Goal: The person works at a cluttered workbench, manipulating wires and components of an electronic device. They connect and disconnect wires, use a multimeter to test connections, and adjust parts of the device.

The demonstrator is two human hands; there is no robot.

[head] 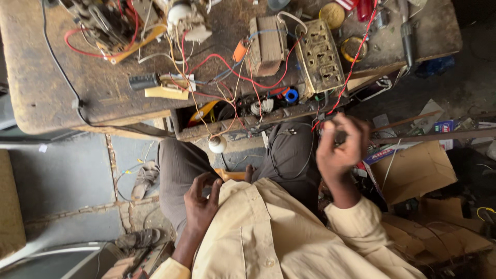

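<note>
My right hand point(340, 147) is raised above my right knee, just in front of the worktable's edge. Its fingers are curled around a small dark part point(339, 136); motion blur hides what the part is. A red wire point(356, 49) runs from the tabletop down to this hand. My left hand point(200, 202) rests on my left thigh with its fingers spread loosely, touching the hem of my cream shirt point(268, 232). It holds nothing. An open drawer point(243, 116) full of wires and small parts sits directly ahead of my knees.
The worn wooden table point(57, 77) carries a transformer point(266, 45), a brass-coloured socket panel point(321, 56), tangled red and white wires, a soldering tool point(407, 32) and small tins. Cardboard boxes point(413, 170) and scrap lie at the right. Sandals point(144, 178) lie on the floor at the left.
</note>
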